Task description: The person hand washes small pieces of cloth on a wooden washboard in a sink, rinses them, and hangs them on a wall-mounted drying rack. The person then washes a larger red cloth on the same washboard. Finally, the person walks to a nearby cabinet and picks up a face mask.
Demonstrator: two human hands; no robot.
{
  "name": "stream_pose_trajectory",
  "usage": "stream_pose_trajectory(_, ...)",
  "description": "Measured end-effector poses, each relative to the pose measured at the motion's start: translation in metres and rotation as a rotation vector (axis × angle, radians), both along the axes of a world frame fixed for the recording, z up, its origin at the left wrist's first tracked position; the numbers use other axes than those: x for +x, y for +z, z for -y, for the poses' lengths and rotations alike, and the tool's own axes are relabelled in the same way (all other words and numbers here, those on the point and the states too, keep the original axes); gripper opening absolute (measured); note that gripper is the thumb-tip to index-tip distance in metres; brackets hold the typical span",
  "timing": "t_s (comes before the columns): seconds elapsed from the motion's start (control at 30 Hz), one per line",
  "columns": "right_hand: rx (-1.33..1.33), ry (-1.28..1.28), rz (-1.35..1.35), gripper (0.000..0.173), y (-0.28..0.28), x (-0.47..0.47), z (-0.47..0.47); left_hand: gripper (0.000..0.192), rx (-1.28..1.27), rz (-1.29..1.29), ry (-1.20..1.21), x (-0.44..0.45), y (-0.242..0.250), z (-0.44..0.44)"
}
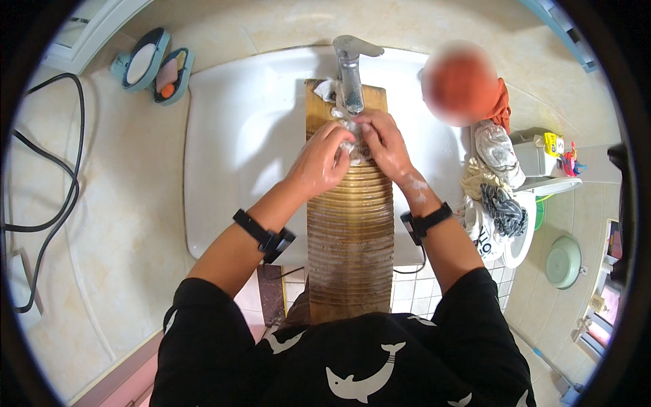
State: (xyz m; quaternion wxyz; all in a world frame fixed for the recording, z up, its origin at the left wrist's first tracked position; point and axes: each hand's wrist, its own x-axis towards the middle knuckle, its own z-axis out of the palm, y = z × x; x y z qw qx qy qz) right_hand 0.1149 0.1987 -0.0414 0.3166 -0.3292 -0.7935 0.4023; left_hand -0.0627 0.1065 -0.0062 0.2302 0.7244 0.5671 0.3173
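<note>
A ribbed wooden washboard [351,229] leans across the white sink [239,152], its top end beneath the metal faucet [351,76]. A wet, soapy light-coloured cloth [350,124] lies bunched on the board's upper part. My left hand [323,157] is curled on the cloth's left side, with fingers bent over its edge. From the right, my right hand [384,140] grips the cloth just below the spout. Suds show on my right wrist. Part of the cloth is hidden under both hands.
Crumpled clothes [496,163] are piled along the sink's right side, near an orange cloth [501,107]. Soap dishes [175,76] hang on the left wall, and a black cable [76,168] loops there. A toilet [526,224] stands at the right, and a green basin [563,262] is beyond it.
</note>
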Motion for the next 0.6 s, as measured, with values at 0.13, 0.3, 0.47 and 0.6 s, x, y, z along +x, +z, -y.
stream_pose_trajectory(0.13,0.310,-0.191,0.034,0.042,-0.003,-0.007,-0.012,0.069,0.247,-0.163,0.174,-0.007,-0.006,-0.020)
stream_pose_trajectory(0.3,0.146,-0.337,-0.049,0.031,-0.012,-0.034,-0.034,0.049,0.169,0.017,0.279,-0.008,-0.026,-0.080)
stream_pose_trajectory(0.47,-0.494,-0.424,-0.349,0.024,-0.022,-0.030,-0.037,0.037,0.289,-0.075,0.281,-0.001,-0.028,-0.053)
stream_pose_trajectory(0.6,0.128,-0.574,-0.146,0.029,-0.032,-0.029,-0.051,0.044,0.337,-0.203,0.258,-0.007,-0.027,-0.045)
